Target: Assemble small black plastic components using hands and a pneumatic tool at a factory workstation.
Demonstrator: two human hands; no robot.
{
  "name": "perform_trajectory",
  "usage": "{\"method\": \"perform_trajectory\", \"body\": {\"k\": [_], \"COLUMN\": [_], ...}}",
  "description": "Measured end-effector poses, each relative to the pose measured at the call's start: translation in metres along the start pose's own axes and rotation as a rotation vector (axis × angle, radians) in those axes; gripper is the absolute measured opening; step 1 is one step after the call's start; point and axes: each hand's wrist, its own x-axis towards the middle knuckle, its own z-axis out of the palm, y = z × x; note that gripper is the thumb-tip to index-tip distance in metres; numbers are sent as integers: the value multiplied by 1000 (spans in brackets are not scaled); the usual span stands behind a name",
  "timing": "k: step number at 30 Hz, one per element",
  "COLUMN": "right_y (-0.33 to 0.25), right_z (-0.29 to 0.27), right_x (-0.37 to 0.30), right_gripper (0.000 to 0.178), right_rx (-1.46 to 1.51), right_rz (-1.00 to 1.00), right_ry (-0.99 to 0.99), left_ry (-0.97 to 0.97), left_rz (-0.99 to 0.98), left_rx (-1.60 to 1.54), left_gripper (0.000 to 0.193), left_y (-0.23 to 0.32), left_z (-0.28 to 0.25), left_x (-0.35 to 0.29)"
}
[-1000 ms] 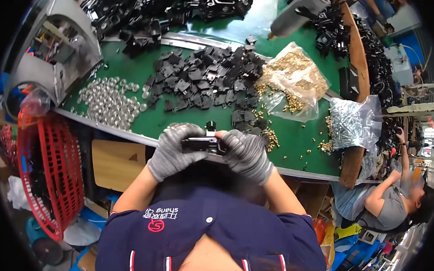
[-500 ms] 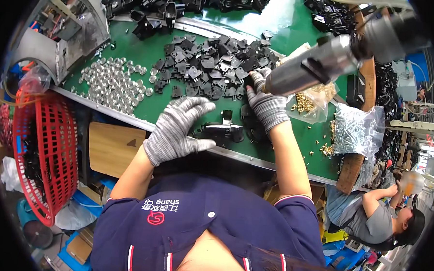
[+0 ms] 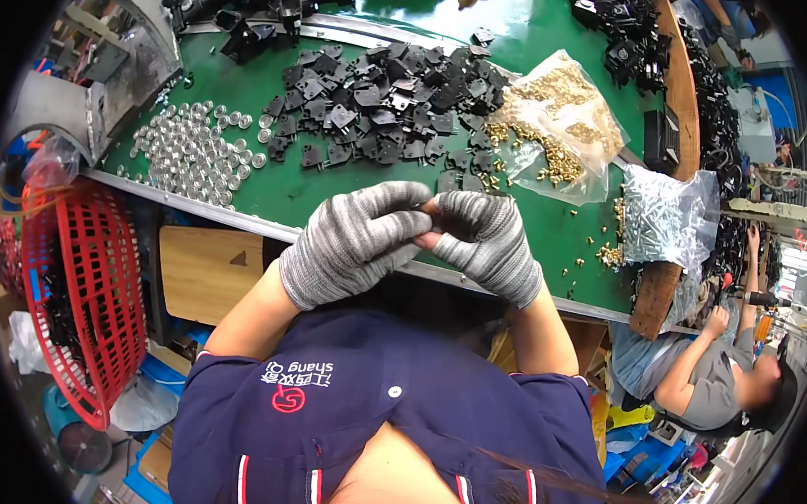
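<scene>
My left hand and my right hand, both in grey striped gloves, are pressed together over the front edge of the green table. Their fingertips meet around a small dark part, which is mostly hidden by the fingers. Just beyond the hands lies a spread heap of flat black parts. A clear bag of brass screws lies open to the right of that heap.
Several silver round pieces lie at the table's left. A bag of silver screws sits at the right by a wooden board. A red plastic basket hangs below left. Another person sits at lower right.
My right hand has let go of the power screwdriver, which is gone from view, and come back to join the left. The black part lifted off the table edge into both hands.
</scene>
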Motion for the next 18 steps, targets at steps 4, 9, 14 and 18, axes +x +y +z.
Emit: {"method": "perform_trajectory", "body": {"k": [4,9,14,18], "right_y": [14,60,81,82], "right_z": [-27,-83,-90,-87], "right_x": [-12,25,48,47], "right_gripper": [26,23,20,16], "right_rx": [215,-691,-1094,-1239], "right_rz": [134,92,219,216], "right_ry": [66,480,368,302], "left_ry": [69,132,107,67], "left_rz": [-68,21,64,118], "left_rx": [45,181,239,190], "left_gripper": [27,22,25,26], "left_y": [3,-1,-10,-14], "left_z": [8,20,20,17], "left_x": [-3,8,6,1]}}
